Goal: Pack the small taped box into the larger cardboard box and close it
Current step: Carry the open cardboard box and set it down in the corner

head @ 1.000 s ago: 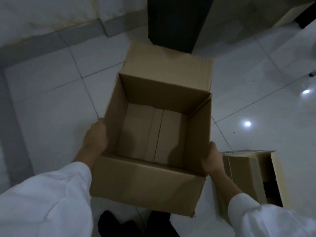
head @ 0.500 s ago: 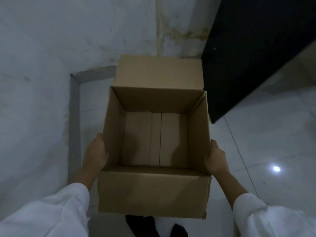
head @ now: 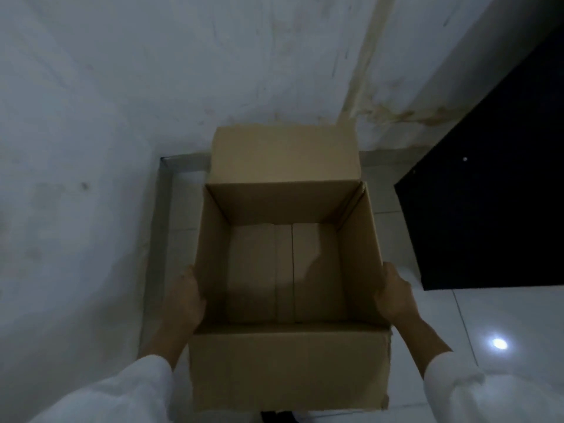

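A white wall (head: 152,87) fills the view beyond the hands, with pale floor tiles (head: 503,315) to the right of the grip. Between the hands sits the larger cardboard box (head: 290,361), open-topped, flaps out, nothing inside. The left hand (head: 186,297) presses flat on its left wall and the right hand (head: 396,294) on its right wall, clamping it between them.

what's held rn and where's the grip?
The open cardboard box, empty inside. The left hand presses its left side wall and the right hand its right side wall, both near the top edge at the near corners.
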